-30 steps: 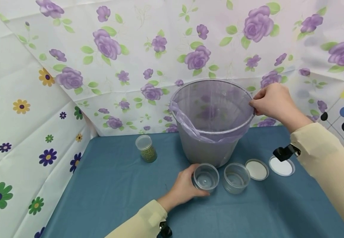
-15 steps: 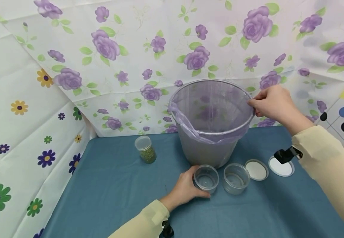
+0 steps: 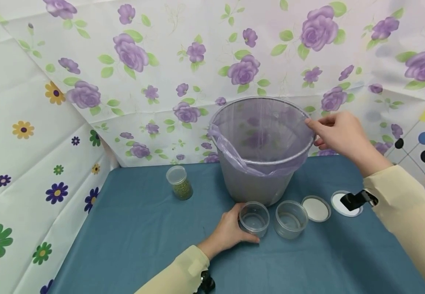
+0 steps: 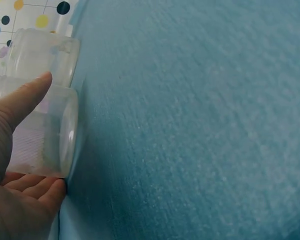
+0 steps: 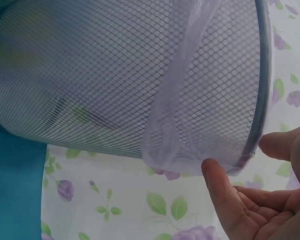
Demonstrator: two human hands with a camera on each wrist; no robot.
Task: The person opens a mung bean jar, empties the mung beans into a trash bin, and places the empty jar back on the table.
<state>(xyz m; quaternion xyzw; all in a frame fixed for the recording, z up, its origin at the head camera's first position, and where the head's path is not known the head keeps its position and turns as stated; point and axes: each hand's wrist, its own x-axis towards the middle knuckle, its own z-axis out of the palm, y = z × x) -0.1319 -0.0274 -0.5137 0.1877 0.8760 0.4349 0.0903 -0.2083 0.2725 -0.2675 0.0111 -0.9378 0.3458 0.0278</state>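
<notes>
Left hand (image 3: 228,233) grips 1 clear jar (image 3: 254,217) upright on the blue tablecloth (image 3: 131,228), directly in front of the mesh bin (image 3: 260,179). Right hand (image 3: 339,132), fingers relaxed and apart, sits beside the bin's rim, thumb at the purple liner (image 3: 234,153)

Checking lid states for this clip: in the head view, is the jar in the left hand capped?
No, the jar held by the left hand stands open-mouthed, and two loose lids lie on the cloth to its right.
</notes>
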